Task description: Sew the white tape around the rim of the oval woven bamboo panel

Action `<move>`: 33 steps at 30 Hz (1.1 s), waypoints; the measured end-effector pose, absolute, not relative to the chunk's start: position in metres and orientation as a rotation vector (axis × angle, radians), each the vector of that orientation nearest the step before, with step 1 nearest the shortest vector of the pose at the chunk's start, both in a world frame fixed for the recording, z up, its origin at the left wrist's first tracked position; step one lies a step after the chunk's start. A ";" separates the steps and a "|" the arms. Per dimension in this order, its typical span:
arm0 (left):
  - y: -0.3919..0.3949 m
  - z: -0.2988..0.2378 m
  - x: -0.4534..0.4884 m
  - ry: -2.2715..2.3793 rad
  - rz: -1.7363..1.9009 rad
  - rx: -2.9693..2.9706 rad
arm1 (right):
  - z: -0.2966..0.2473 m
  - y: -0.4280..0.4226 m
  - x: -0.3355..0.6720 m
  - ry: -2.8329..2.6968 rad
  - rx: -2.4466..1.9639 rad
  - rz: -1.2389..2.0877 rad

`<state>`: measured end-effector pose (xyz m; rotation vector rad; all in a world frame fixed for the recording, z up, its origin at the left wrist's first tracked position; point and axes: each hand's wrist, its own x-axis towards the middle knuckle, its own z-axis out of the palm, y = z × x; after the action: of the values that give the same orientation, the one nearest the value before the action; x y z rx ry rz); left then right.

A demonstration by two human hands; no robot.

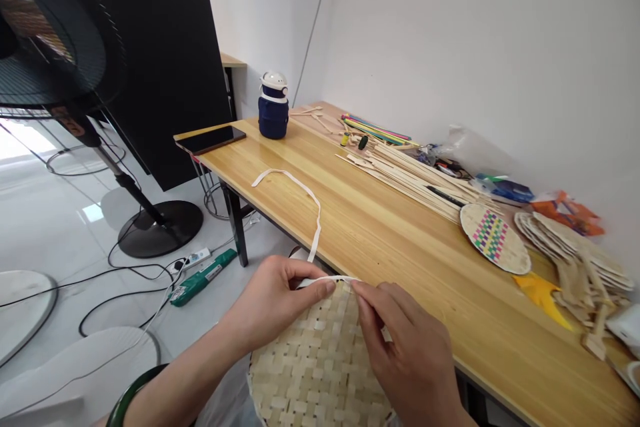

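Note:
A round woven bamboo fan (pixel 320 360) lies tilted below both hands, its top edge near the table's front. My left hand (pixel 287 297) pinches a white fabric strip (pixel 316 240) against that edge between thumb and forefinger. Close beside it, my right hand (pixel 400 327) is closed, its fingertips pinching the same strip at the fan's rim. The strip's loose end curves across the wooden table (pixel 380 227). Much of the fan's right side is hidden behind my right hand.
Flat wooden strips (pixel 400 177) and a colourful woven fan (pixel 494 240) lie towards the right, beside stacked pale fans (pixel 575 253). A navy jug (pixel 273 107) and a phone (pixel 213 140) are at the far left end. A floor fan (pixel 160 223) stands left, with cables nearby.

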<state>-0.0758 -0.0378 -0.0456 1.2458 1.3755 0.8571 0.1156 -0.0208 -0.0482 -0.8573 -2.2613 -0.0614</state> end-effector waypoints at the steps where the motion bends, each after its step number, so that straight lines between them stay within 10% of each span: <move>1: -0.038 -0.046 -0.075 1.375 0.859 1.250 | -0.048 -0.021 0.115 -2.265 -0.861 -0.064; 33: -0.049 -0.043 -0.063 1.522 1.000 1.572 | -0.028 -0.018 0.115 -2.553 -0.834 -0.233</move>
<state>-0.0629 -0.0492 -0.0426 1.5719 1.5216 1.0003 0.1147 -0.0185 -0.0280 -0.8337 -2.5525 -0.2327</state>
